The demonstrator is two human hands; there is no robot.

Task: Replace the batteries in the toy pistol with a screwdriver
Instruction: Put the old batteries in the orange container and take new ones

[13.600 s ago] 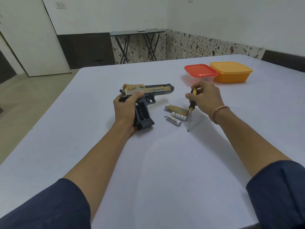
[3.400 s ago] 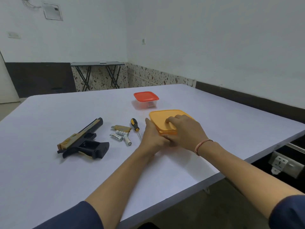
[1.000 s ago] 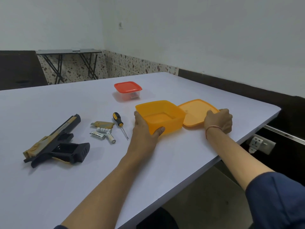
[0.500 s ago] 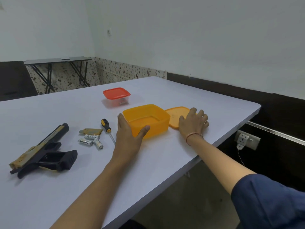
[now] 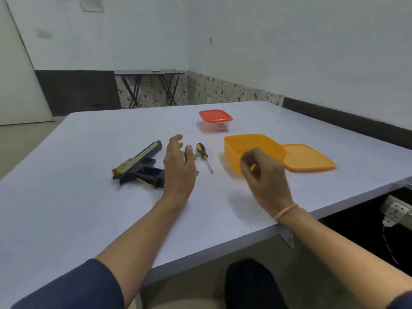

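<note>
Centre-left of frame, on bench (image 5: 89,219): toy pistol (image 5: 139,166), untouched, battery bay open. Rigid light plastic; grip by frame. Left hand (image 5: 179,166) spread wide, empty, hiding batteries. Right hand (image 5: 264,172) loosely curled before open orange box (image 5: 231,148); contents indeterminate. Screwdriver (image 5: 204,156) idle between.

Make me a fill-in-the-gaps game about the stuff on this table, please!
1. The lid of the small clear plastic box is coloured ____.
2. The open orange plastic tub has its flat orange lid lying on the table on its ____ side.
3. The black-and-yellow-handled screwdriver lies between the orange tub and the person's ____ hand.
4. The black and gold toy pistol lies on the pale ____.

Missing words: red; right; left; table
</note>
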